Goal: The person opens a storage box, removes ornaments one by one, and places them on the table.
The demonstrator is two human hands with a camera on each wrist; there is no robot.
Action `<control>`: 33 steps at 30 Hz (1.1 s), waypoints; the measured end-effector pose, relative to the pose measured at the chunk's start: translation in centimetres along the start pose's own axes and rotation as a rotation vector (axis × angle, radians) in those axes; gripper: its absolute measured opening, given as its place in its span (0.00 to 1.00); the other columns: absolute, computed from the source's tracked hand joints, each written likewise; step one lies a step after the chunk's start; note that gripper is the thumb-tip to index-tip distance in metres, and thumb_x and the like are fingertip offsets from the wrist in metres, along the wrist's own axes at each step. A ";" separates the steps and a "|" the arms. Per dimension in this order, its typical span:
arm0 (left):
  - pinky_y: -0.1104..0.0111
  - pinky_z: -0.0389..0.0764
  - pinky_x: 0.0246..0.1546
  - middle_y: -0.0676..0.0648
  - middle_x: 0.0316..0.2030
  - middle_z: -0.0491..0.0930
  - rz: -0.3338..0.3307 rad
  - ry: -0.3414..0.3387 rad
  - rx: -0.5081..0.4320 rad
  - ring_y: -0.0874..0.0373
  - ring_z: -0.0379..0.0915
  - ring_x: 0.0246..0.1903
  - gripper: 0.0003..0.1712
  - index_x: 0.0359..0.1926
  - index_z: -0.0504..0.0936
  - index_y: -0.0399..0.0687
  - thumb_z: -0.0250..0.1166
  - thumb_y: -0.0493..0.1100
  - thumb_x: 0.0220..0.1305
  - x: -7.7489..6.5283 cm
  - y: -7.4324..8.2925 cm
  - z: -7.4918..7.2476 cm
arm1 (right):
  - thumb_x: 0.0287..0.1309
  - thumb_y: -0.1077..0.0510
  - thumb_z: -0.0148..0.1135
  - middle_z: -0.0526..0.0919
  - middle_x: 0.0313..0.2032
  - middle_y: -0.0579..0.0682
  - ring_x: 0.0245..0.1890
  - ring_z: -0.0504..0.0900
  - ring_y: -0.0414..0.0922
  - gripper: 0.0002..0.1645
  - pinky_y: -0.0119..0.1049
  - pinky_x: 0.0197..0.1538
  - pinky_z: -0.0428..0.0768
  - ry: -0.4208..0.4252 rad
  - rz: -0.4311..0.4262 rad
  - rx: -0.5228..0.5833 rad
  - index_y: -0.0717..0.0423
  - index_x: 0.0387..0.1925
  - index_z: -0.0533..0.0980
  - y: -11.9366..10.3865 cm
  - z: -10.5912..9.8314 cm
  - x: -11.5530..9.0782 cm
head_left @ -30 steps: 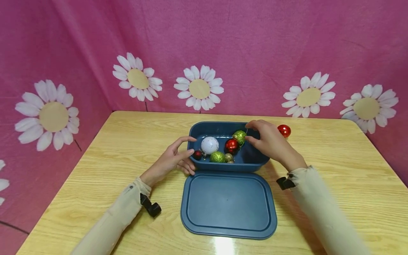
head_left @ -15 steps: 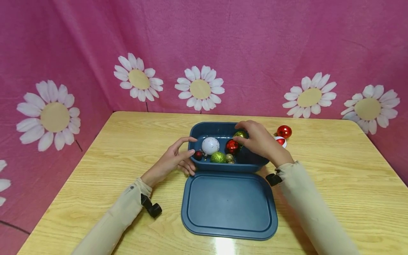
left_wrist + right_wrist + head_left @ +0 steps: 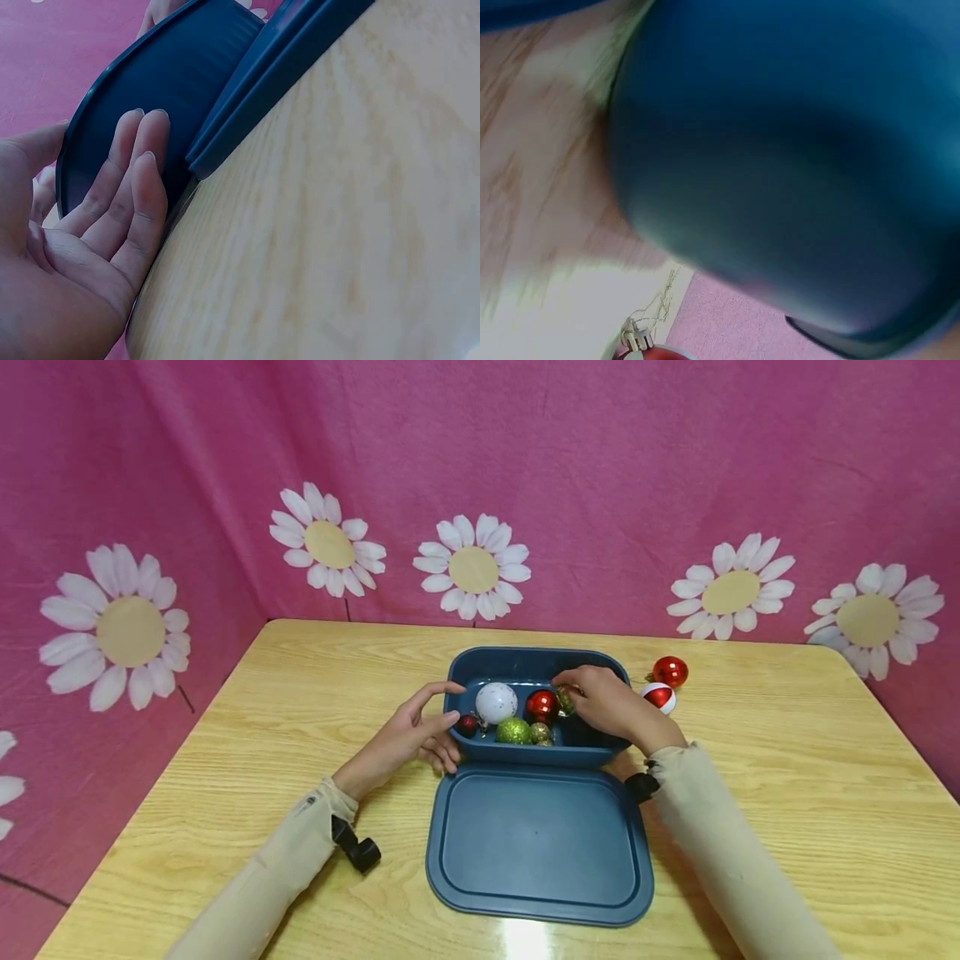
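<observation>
My left hand [image 3: 416, 731] is at the left end of a dark blue box [image 3: 540, 755], its fingers loosely extended. In the left wrist view, the fingers of this left hand [image 3: 94, 240] lie against the box wall [image 3: 165, 82]. My right hand [image 3: 603, 702] reaches into the box's right half, fingers curled round a green glitter bauble [image 3: 567, 702] that they partly cover. Left of it sit a shiny red bauble [image 3: 542, 705], a white speckled bauble [image 3: 496, 702], a second green bauble [image 3: 513, 731], small gold baubles [image 3: 540, 732] and a small dark red bauble [image 3: 467, 724].
A flat blue lid [image 3: 538, 843] lies in front of the box on the wooden table [image 3: 787, 760]. Right of the box lie a red bauble [image 3: 670, 672] and a red-and-white bauble [image 3: 658, 697]. Behind hangs a pink flowered cloth [image 3: 592, 485].
My right hand has moved left and lower into the box, onto the green bauble. The red bauble beside it has shifted slightly left. The red-and-white bauble has come into view. My left hand stays put.
</observation>
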State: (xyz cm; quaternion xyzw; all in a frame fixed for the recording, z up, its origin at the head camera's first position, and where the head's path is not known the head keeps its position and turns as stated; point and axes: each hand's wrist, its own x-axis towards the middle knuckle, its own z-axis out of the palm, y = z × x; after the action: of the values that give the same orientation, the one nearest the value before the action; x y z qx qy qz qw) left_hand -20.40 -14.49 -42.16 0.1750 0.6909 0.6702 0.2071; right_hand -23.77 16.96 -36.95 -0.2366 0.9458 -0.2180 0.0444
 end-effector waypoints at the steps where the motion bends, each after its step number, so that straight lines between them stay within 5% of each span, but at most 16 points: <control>1: 0.55 0.86 0.29 0.34 0.29 0.84 -0.001 0.002 0.003 0.45 0.84 0.25 0.27 0.71 0.62 0.63 0.57 0.51 0.75 0.0 0.0 0.0 | 0.70 0.65 0.51 0.82 0.51 0.61 0.45 0.76 0.52 0.18 0.50 0.52 0.77 -0.001 0.001 -0.003 0.64 0.55 0.79 0.1 0.0 0.0; 12: 0.58 0.86 0.27 0.34 0.29 0.84 0.008 0.000 -0.004 0.47 0.83 0.24 0.28 0.72 0.61 0.62 0.56 0.52 0.75 0.0 -0.1 0.1 | 0.65 0.62 0.64 0.83 0.50 0.58 0.44 0.78 0.50 0.16 0.47 0.48 0.79 0.007 -0.040 0.007 0.60 0.53 0.81 0.4 -0.3 -0.4; 23: 0.60 0.85 0.25 0.35 0.27 0.84 0.017 -0.009 -0.014 0.47 0.83 0.24 0.29 0.73 0.59 0.58 0.55 0.51 0.76 0.0 0.0 0.1 | 0.65 0.61 0.65 0.83 0.50 0.59 0.48 0.79 0.52 0.16 0.51 0.52 0.80 0.029 -0.030 0.025 0.62 0.52 0.81 0.4 -0.8 -0.6; 33: 0.60 0.85 0.25 0.35 0.27 0.83 0.014 -0.009 -0.016 0.46 0.83 0.24 0.28 0.72 0.60 0.60 0.56 0.50 0.76 0.1 0.0 0.1 | 0.64 0.61 0.65 0.84 0.43 0.56 0.32 0.77 0.46 0.16 0.41 0.38 0.79 0.060 -0.039 0.032 0.63 0.52 0.80 0.6 -1.5 -0.9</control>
State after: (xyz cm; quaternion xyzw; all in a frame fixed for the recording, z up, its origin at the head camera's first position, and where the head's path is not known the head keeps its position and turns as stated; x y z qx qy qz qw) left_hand -20.38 -14.34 -42.21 0.1812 0.6832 0.6764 0.2068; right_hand -23.56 18.44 -35.83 -0.2478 0.9383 -0.2407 0.0155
